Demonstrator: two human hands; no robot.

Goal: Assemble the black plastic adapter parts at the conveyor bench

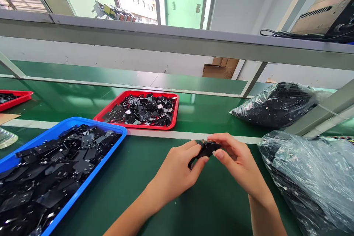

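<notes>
Between my two hands, above the green work surface [210, 206], is a small black plastic part [206, 150]. My left hand [179, 164] is closed on its left end, thumb below and fingers on top. My right hand [239, 162] pinches at the part's right end with thumb and forefinger. The fingers cover much of the part, so its full shape is hidden. To the left, a blue tray [94, 177] is heaped with black plastic parts [55, 166]. Beyond my hands, a red tray [173, 123] holds smaller dark and shiny pieces [146, 108].
Clear plastic bags of black parts lie at the right, one nearer [309, 177] and one farther [279, 103] beside a metal post [329, 107]. Another red tray [23, 97] sits far left. A grey shelf [171, 40] crosses above the bench, with a beige machine [318, 11] on it.
</notes>
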